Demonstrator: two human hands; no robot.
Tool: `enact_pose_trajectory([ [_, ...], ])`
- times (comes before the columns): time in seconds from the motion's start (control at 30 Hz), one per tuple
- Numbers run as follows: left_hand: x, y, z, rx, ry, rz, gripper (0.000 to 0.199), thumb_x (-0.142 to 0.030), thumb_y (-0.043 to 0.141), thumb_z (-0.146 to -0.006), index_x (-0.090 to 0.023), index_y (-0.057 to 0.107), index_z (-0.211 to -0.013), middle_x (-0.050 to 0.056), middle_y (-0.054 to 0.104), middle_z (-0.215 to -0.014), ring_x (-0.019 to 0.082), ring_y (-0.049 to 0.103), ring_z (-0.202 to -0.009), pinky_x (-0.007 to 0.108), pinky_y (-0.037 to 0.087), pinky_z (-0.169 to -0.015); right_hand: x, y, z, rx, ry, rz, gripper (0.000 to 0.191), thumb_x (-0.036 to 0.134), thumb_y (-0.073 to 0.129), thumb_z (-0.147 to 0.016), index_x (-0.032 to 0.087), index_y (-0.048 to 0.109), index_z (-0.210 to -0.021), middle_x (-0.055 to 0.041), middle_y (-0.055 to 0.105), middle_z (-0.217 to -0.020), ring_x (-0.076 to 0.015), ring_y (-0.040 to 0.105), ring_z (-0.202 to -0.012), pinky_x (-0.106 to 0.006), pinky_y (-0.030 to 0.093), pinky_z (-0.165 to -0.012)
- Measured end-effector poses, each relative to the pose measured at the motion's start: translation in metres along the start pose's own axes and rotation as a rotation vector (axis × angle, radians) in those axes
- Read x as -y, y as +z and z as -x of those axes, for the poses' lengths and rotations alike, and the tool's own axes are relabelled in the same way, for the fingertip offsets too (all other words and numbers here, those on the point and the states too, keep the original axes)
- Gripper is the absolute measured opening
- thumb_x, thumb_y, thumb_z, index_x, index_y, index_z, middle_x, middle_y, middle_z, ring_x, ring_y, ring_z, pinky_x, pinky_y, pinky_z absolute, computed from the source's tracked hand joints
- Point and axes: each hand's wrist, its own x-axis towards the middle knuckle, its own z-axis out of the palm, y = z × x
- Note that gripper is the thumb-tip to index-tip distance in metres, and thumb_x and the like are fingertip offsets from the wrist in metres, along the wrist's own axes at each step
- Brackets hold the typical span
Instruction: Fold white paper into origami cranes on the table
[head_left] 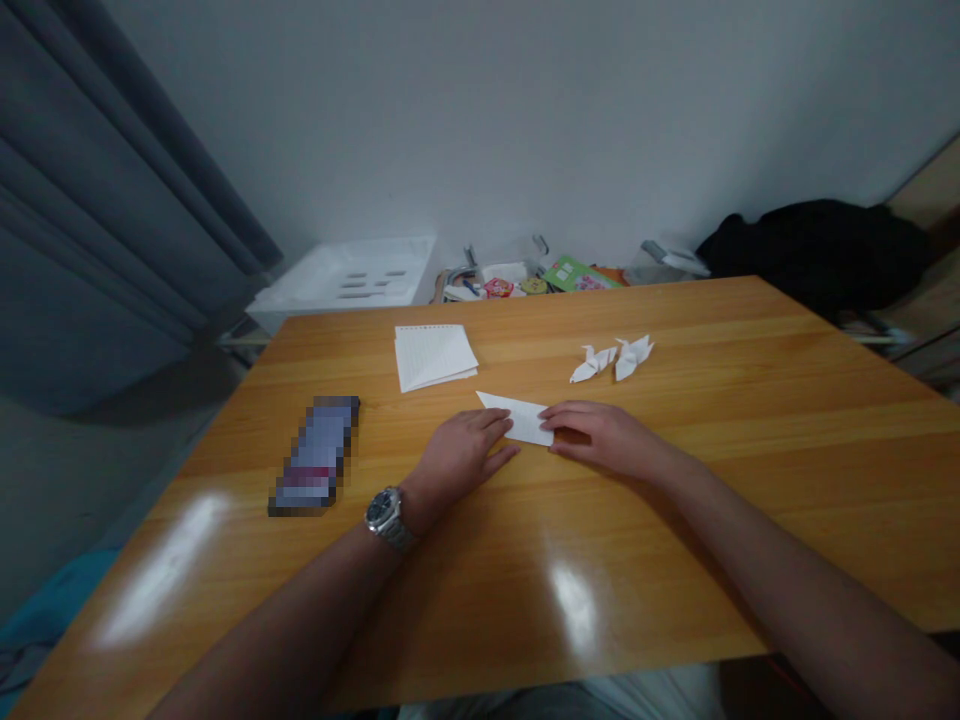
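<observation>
A folded piece of white paper (529,424) with a slanted left end lies on the wooden table between my hands. My left hand (469,445), with a metal watch (384,508) on its wrist, presses its fingertips onto the left part of the paper, the thumb held lower and near its front edge. At the paper's right end, my right hand (600,438) grips the corner with bent fingers and thumb. Behind the right hand stand two folded paper cranes, the left crane (594,363) close beside the right crane (634,357).
A stack of lined paper sheets (435,357) lies behind my left hand. A pixelated phone (315,455) rests to the left on the wooden table (480,580). Past the far edge are a white plastic tray (352,275), a green booklet (577,274) and dark cloth (817,250).
</observation>
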Motion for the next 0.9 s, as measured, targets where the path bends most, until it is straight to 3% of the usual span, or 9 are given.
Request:
enact_pose_trajectory([
  [0.3, -0.004, -0.006, -0.004, 0.020, -0.038, -0.029, 0.033, -0.046, 0.054, -0.098, -0.018, 0.068, -0.112, 0.009, 0.069, -0.118, 0.025, 0.066, -0.104, 0.039, 0.054, -0.090, 0.005, 0.002, -0.001, -0.010, 0.001, -0.040, 0.019, 0.029, 0.062, -0.095, 0.024, 0.074, -0.109, -0.0063, 0.073, -0.120, -0.0214, 0.068, -0.109, -0.039, 0.054, -0.098],
  [0.6, -0.004, -0.003, -0.004, -0.002, -0.042, -0.036, 0.032, -0.043, 0.049, -0.101, -0.019, 0.069, -0.108, 0.008, 0.070, -0.116, 0.024, 0.067, -0.101, 0.038, 0.054, -0.088, -0.002, 0.001, 0.000, 0.009, 0.040, -0.105, 0.024, 0.033, 0.069, -0.089, 0.026, 0.073, -0.112, -0.0058, 0.072, -0.123, -0.0234, 0.068, -0.111, -0.041, 0.053, -0.101],
  [0.9, -0.004, -0.004, -0.003, -0.004, 0.010, -0.010, 0.033, -0.044, 0.051, -0.100, -0.018, 0.068, -0.111, 0.010, 0.070, -0.115, 0.025, 0.065, -0.105, 0.040, 0.053, -0.093, -0.004, 0.003, -0.001, -0.039, 0.063, -0.109, 0.018, 0.028, 0.059, -0.095, 0.026, 0.074, -0.105, -0.0046, 0.075, -0.114, -0.0209, 0.070, -0.103, -0.039, 0.055, -0.094],
])
